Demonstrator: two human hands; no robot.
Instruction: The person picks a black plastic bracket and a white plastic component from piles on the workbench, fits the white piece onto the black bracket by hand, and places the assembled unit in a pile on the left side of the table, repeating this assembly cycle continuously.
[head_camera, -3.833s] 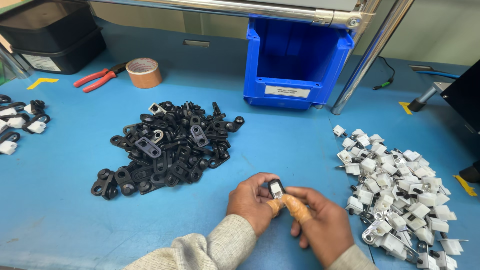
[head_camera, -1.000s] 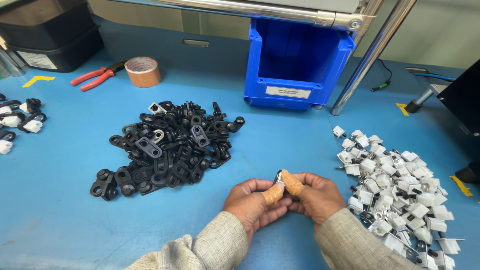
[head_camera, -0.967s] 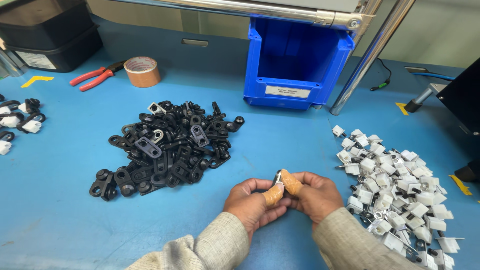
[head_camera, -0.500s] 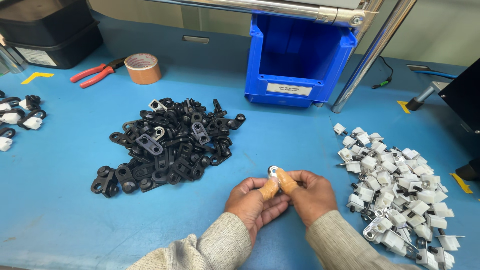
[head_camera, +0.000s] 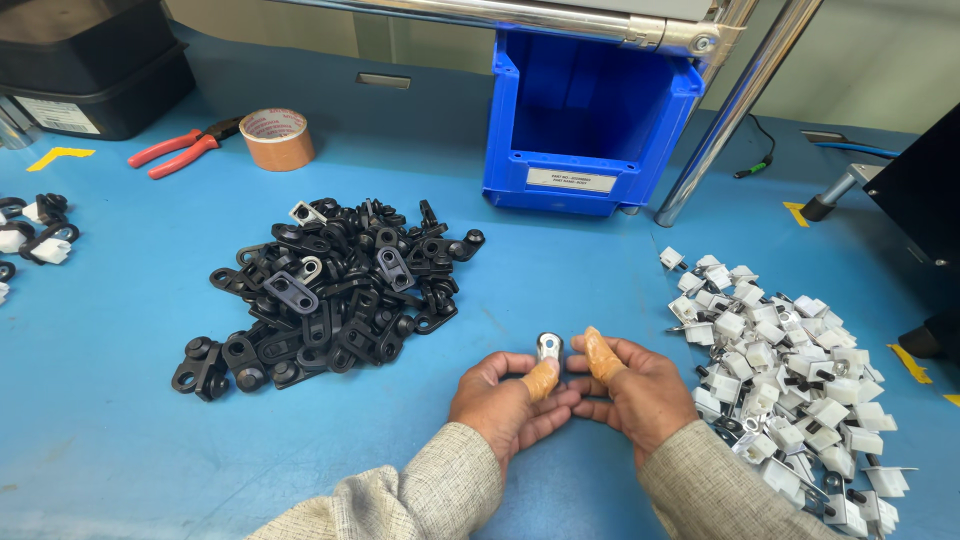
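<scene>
Low over the blue table, my left hand (head_camera: 505, 398) and my right hand (head_camera: 635, 385) meet, both pinching one small black and white clip part (head_camera: 547, 348) between thumbs and forefingers. A tan rubber finger cot covers one finger of each hand. A heap of black plastic link pieces (head_camera: 325, 290) lies to the left of my hands. A heap of small white clip pieces (head_camera: 790, 370) lies to the right, close to my right hand.
A blue storage bin (head_camera: 590, 120) stands at the back beside a slanted metal post (head_camera: 735, 105). Red-handled pliers (head_camera: 185, 148) and a roll of brown tape (head_camera: 277, 138) lie at the back left by black bins (head_camera: 90, 70). Assembled black and white parts (head_camera: 35, 235) sit at the far left edge.
Both hands stay together on the small part, turning it slightly and shifting a little up the table. The two heaps have not moved.
</scene>
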